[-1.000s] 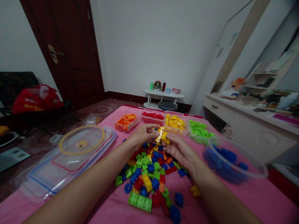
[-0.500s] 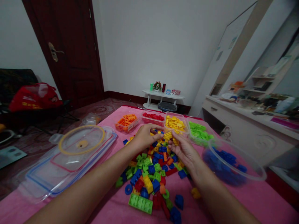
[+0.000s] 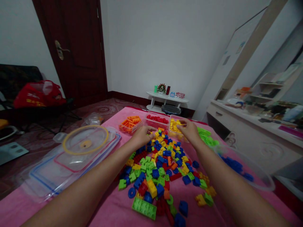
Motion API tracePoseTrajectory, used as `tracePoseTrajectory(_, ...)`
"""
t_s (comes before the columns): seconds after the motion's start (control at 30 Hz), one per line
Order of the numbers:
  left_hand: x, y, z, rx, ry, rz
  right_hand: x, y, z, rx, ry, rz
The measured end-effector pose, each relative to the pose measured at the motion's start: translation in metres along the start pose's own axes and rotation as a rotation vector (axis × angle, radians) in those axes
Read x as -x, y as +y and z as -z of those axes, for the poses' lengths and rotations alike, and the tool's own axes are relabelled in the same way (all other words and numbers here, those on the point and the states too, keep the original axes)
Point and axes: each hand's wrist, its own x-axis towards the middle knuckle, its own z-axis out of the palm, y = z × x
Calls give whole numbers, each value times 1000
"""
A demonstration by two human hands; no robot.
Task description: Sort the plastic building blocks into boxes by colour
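Observation:
My left hand (image 3: 142,137) is at the far left edge of a mixed pile of toy building bricks (image 3: 163,154). Its thumb and forefinger curl around a small yellow brick (image 3: 149,132), partly hidden by the fingers. Over the clear tub of yellow bricks (image 3: 174,126) is my right hand (image 3: 190,130), thumb and fingers apart, with no brick visible between them. Blue, green, red, orange and yellow bricks make up the pile, with a long green brick (image 3: 144,208) at its near end.
Along the back stand tubs of orange bricks (image 3: 129,124) and red bricks (image 3: 157,119). Green bricks (image 3: 207,136) and a round tub of blue bricks (image 3: 258,184) are at the right, partly behind my forearm. Stacked clear lids (image 3: 71,160) lie on the pink cloth (image 3: 113,201) at left.
My right hand has moved away from my left, over to the yellow tub, and the yellow bricks it held no longer show. My left hand has shifted slightly left.

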Motion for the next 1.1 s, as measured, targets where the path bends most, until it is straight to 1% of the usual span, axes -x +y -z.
tracePoseTrajectory(0.1, 4, -3, -5, -183, 17, -70, 37, 0, -22, 62, -310, 168)
tracePoseTrajectory(0.17, 4, -6, -3, -294, 1, -69, 57, -3, -32, 117, -435, 246)
tracePoseTrajectory(0.2, 3, -7, 0, -344, -18, -50, 65, -5, -35, 154, -465, 270)
tracePoseTrajectory(0.3, 1, -7, 18, -460, -79, 27, 76, -10, -33, 253, -469, 250)
tracePoseTrajectory(0.4, 2, -4, 41, -535, -169, 82, 79, -13, -20, 352, -504, 198)
tracePoseTrajectory(0.5, 6, 1, 56, -600, -233, 124, 83, -20, -5, 488, -532, 177)
tracePoseTrajectory(0.57, 7, 4, 60, -617, -242, 155, 88, -30, -1, 542, -488, 242)
tracePoseTrajectory(0.63, 7, 6, 62, -593, -197, 167, 97, -46, -3, 491, -437, 374)
tracePoseTrajectory(0.7, 4, 8, 64, -544, -80, 158, 110, -69, -13, 362, -441, 521)
tracePoseTrajectory(0.73, 3, 9, 66, -516, -14, 148, 119, -81, -21, 302, -476, 589)
tracePoseTrajectory(0.8, 1, 10, 71, -455, 95, 129, 136, -104, -41, 251, -580, 741)
tracePoseTrajectory(0.87, 0, 10, 75, -394, 142, 106, 151, -123, -62, 276, -691, 865)
tracePoseTrajectory(0.93, 0, 9, 78, -357, 154, 80, 160, -135, -82, 344, -766, 890)
tracePoseTrajectory(1.0, -1, 7, 79, -347, 146, 56, 162, -140, -95, 417, -791, 860)
tracePoseTrajectory(1.03, -1, 5, 79, -345, 139, 52, 160, -140, -99, 454, -778, 840)
tracePoseTrajectory(1.1, -1, 1, 77, -342, 108, 71, 154, -136, -100, 520, -713, 807)
